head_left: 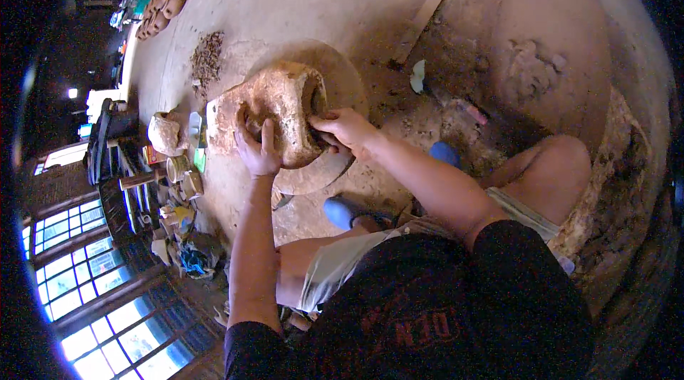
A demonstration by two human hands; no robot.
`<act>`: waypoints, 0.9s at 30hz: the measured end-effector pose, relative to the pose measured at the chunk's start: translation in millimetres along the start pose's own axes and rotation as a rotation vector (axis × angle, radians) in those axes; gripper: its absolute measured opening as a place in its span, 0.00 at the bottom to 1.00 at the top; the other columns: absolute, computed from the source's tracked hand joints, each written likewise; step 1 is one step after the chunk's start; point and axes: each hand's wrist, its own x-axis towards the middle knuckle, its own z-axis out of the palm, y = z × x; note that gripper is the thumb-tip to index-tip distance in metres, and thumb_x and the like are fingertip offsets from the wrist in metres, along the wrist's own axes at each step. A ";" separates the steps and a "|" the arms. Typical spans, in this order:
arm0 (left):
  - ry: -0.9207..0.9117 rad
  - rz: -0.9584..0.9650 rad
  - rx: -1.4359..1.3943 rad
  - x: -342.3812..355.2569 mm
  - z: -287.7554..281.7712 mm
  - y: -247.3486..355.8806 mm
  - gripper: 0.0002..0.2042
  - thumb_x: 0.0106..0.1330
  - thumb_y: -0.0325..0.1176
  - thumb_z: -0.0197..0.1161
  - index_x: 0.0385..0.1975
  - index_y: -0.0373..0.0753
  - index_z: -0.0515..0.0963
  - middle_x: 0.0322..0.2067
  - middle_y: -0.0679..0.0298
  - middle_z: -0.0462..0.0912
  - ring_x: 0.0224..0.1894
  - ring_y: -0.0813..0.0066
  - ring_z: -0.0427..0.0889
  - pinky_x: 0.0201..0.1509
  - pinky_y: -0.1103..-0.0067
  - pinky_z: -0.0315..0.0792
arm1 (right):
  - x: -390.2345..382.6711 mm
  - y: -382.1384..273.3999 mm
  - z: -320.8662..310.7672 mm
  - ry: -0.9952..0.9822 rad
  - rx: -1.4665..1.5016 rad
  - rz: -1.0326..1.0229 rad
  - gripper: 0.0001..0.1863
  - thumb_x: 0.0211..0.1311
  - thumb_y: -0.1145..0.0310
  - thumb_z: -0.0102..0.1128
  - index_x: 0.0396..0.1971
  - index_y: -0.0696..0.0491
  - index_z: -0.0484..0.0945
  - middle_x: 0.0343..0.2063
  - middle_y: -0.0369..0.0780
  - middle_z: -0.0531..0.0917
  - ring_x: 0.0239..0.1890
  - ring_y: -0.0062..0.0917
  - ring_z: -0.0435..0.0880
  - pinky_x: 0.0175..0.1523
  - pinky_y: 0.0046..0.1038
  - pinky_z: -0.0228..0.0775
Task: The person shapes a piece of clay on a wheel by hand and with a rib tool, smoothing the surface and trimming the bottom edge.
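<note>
A mottled cream-and-brown hollow block (274, 106), like a plaster mould, lies on its side on a round flat disc (349, 81). Its dark opening faces right. My left hand (258, 151) rests on the block with fingers spread, the fingertips at a dark hollow in its surface. At the opening's rim, my right hand (345, 132) is closed, its fingers curled over the edge and partly hidden inside. Whether anything small sits between those fingers cannot be made out.
Brown crumbs (206, 58) lie beyond the disc. A pale lump (165, 133) and several pots and tools stand at left. A wooden board (436, 6) lies at the far right, with a pale green shard (417, 76) near it. My blue shoes (340, 213) flank the disc's near side.
</note>
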 end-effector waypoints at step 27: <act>0.000 0.084 0.099 -0.3 -11.4 -1.1 0.34 0.69 0.45 0.64 0.69 0.30 0.66 0.65 0.43 0.72 0.65 0.46 0.71 0.71 0.61 0.61 | 8.8 36.3 -24.0 -0.071 -0.955 -0.678 0.15 0.59 0.62 0.73 0.40 0.57 0.88 0.37 0.51 0.87 0.43 0.44 0.86 0.49 0.39 0.79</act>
